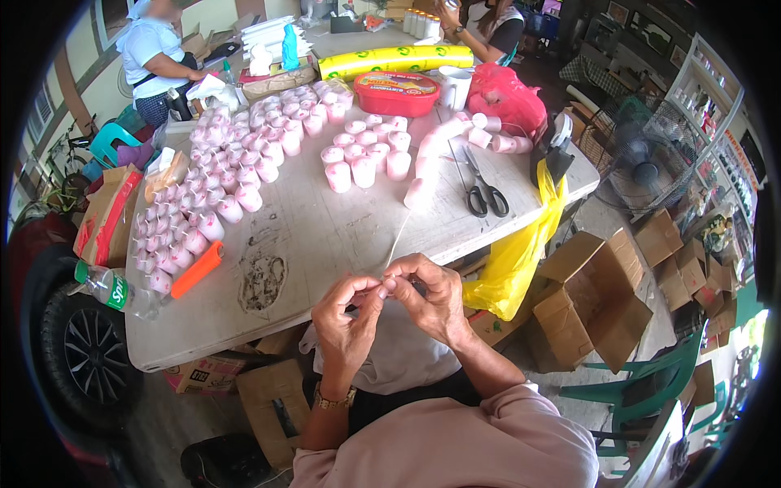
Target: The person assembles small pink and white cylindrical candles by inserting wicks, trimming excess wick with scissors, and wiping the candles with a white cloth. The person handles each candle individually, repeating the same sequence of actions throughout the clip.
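Observation:
My left hand (pixel 346 321) and my right hand (pixel 431 301) meet fingertip to fingertip just off the table's near edge. Both are closed in a pinch on a thin white string (pixel 397 237). From my fingers the string runs up to a curving line of pink-and-white cups (pixel 425 163) lying end to end. What the fingertips do with the string's end is too small to make out. Beyond and to the right of my hands lie black-handled scissors (pixel 486 195), blades pointing away. A small cluster of upright pink-and-white cups (pixel 364 169) stands left of the line.
Many more cups (pixel 244 159) fill the table's left side, beside an orange strip (pixel 198 270). Behind are a red tub (pixel 396 94), a yellow roll (pixel 394 61) and a red bag (pixel 508 98). A yellow bag (pixel 521 264) hangs at right. Two people work at the far side.

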